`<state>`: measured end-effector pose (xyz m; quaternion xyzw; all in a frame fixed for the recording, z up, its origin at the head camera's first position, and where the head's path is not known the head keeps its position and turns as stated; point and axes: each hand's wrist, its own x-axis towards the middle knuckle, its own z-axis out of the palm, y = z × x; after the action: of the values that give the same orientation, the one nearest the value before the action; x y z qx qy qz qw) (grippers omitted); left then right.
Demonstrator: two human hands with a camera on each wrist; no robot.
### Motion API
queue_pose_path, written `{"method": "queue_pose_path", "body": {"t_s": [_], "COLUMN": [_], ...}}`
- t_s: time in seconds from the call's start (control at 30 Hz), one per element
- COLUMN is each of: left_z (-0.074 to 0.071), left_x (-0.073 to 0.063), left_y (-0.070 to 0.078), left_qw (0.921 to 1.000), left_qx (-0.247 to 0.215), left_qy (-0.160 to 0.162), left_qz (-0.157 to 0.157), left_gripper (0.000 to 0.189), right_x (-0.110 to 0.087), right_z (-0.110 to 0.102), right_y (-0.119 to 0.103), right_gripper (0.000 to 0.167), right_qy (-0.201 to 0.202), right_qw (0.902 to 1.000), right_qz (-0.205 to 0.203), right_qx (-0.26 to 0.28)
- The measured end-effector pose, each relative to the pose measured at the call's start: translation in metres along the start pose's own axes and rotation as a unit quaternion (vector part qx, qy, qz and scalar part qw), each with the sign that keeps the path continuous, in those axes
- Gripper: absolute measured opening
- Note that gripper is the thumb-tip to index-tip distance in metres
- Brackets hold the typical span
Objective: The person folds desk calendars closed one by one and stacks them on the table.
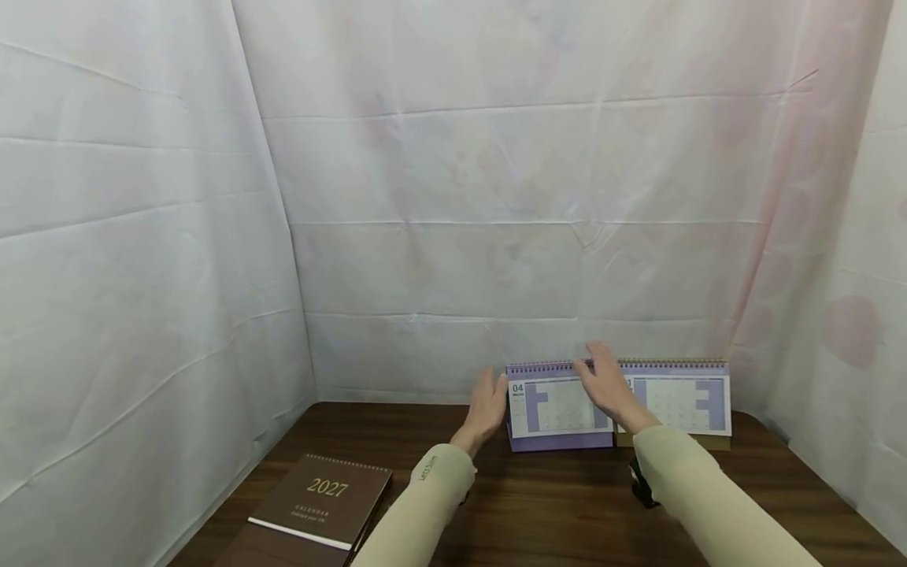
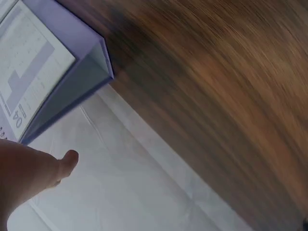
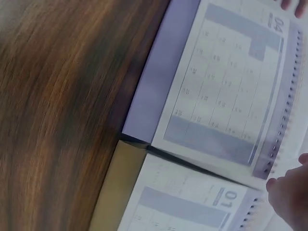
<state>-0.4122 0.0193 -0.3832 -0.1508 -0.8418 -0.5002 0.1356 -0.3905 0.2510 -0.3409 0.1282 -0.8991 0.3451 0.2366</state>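
Note:
A purple desk calendar [image 1: 562, 408] showing page 04 stands like a tent at the back of the table. My left hand [image 1: 486, 411] is beside its left edge, fingers extended. In the left wrist view the left thumb [image 2: 45, 166] sticks out, apart from the calendar's open side [image 2: 72, 91]. At the top right corner is my right hand [image 1: 608, 384], fingers loosely spread; contact there is hard to tell. A second calendar [image 1: 676, 405], gold-based with page 01, stands close against the purple one's right side, partly behind my right hand.
A brown 2027 calendar [image 1: 322, 500] lies at the table's front left, by my left sleeve. White cloth [image 1: 439, 268] hangs right behind the standing calendars and along both sides. The dark wooden table [image 1: 553, 504] extends in front of them.

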Motion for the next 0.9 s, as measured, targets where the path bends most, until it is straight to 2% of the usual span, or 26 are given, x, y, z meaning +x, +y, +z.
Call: {"method": "queue_pose_path", "body": {"t_s": [0.13, 0.27, 0.4, 0.53, 0.67, 0.9], "left_z": [0.009, 0.015, 0.021, 0.027, 0.033, 0.036], "left_x": [0.001, 0.0, 0.002, 0.005, 0.005, 0.003], "left_y": [0.004, 0.005, 0.004, 0.004, 0.005, 0.006], "left_qw": [0.9985, 0.9937, 0.9876, 0.9804, 0.9739, 0.9686], "left_qx": [-0.046, -0.093, -0.143, -0.184, -0.21, -0.214], "left_qy": [-0.014, -0.023, -0.016, -0.031, -0.048, -0.071], "left_qz": [-0.026, -0.057, -0.064, -0.062, -0.071, -0.104], "left_gripper": [0.068, 0.068, 0.066, 0.06, 0.059, 0.067], "right_x": [-0.001, -0.004, -0.005, -0.007, -0.01, -0.016], "right_z": [-0.007, -0.011, -0.013, -0.017, -0.019, -0.016], "right_y": [0.005, 0.007, 0.008, 0.011, 0.019, 0.029], "right_gripper": [0.065, 0.069, 0.073, 0.08, 0.086, 0.078], "right_qy": [-0.017, -0.035, -0.045, -0.054, -0.074, -0.089], "right_qw": [0.9983, 0.9936, 0.9876, 0.9803, 0.973, 0.9577], "right_qz": [0.044, 0.089, 0.123, 0.148, 0.167, 0.188], "right_qx": [0.034, 0.059, 0.087, 0.119, 0.141, 0.199]}}
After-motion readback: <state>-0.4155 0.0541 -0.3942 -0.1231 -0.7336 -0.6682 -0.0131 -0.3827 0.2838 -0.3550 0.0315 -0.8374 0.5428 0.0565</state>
